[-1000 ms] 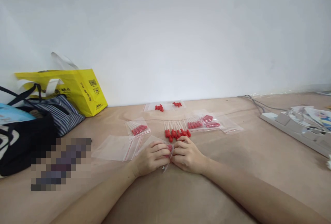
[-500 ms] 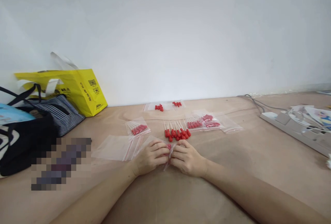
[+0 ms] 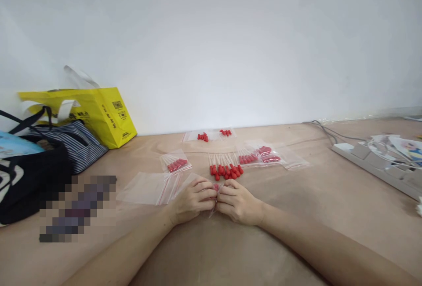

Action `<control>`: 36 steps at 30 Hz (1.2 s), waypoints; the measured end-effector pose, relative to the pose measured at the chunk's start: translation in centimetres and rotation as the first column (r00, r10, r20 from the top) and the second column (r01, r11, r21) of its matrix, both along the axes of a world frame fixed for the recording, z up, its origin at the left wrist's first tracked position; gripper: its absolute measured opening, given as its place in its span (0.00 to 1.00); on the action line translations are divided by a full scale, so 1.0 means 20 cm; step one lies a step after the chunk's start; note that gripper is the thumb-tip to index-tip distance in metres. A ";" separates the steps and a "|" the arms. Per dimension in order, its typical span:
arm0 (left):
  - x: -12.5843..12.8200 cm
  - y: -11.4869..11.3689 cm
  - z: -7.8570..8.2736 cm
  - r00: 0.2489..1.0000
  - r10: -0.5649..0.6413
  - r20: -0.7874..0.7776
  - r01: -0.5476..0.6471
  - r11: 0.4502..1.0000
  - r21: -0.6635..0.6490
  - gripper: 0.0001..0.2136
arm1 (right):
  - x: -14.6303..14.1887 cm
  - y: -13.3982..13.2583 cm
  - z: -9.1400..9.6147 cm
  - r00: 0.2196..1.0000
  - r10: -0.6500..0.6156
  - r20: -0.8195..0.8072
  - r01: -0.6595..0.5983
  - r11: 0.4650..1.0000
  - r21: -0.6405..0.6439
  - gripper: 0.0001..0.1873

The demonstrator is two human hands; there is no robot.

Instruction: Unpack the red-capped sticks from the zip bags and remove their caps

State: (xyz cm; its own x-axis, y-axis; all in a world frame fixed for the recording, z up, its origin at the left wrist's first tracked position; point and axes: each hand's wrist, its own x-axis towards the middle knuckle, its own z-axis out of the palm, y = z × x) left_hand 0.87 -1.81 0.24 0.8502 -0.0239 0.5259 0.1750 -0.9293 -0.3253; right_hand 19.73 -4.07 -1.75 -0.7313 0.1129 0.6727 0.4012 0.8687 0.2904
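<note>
My left hand (image 3: 197,201) and my right hand (image 3: 238,202) are closed, knuckles almost touching, on a small clear zip bag (image 3: 212,214). A bit of red (image 3: 216,186) shows through the plastic between the fingers; the rest of the contents is hidden. Just beyond my fingertips lies a loose row of pale sticks with red tips (image 3: 226,170), tips toward me. Beside my left forearm, flat clear zip bags (image 3: 143,188) rest on the table.
A bag of red-tipped sticks (image 3: 176,163) lies left of the row, more filled bags (image 3: 259,156) right. Others (image 3: 211,135) lie near the wall. A yellow bag (image 3: 115,119) and a striped pouch (image 3: 86,143) stand left. A white power strip (image 3: 369,163) lies right.
My right hand has shifted slightly left, narrowing the gap to my left hand over the zip bag. Everything on the table looks the same.
</note>
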 end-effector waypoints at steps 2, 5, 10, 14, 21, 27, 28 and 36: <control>0.00 0.01 0.00 1.000 -0.001 -0.009 0.001 1.000 0.001 0.11 | 0.00 0.01 0.00 0.999 0.009 0.032 -0.009 1.000 -0.015 0.19; -0.01 0.02 -0.01 1.000 0.021 -0.018 -0.022 0.998 -0.063 0.10 | 0.01 0.02 0.00 0.996 0.019 0.088 -0.013 0.998 -0.068 0.17; -0.05 0.01 0.01 0.990 0.142 -0.018 -0.142 0.953 -0.268 0.08 | 0.05 0.01 0.00 0.994 0.024 0.102 0.000 0.974 -0.227 0.12; -0.12 -0.02 0.05 0.930 0.318 -0.185 -0.367 0.765 -0.528 0.23 | 0.09 -0.03 0.01 0.995 -0.047 0.084 0.078 0.907 -0.414 0.08; -0.16 -0.06 0.00 0.875 0.332 -0.353 -0.485 0.608 -0.629 0.24 | 0.09 -0.06 0.03 0.991 -0.095 0.096 0.131 0.849 -0.511 0.14; -0.14 -0.08 0.00 0.858 0.388 -0.337 -0.510 0.562 -0.651 0.23 | 0.10 -0.07 0.03 0.984 -0.116 0.134 0.170 0.834 -0.525 0.16; -0.14 -0.09 0.00 0.851 0.402 -0.338 -0.520 0.552 -0.652 0.23 | 0.10 -0.07 0.03 0.984 -0.106 0.141 0.166 0.828 -0.535 0.16; -0.14 -0.10 0.00 0.857 0.410 -0.311 -0.502 0.531 -0.683 0.23 | 0.11 -0.07 0.02 0.990 -0.076 0.120 0.133 0.783 -0.608 0.14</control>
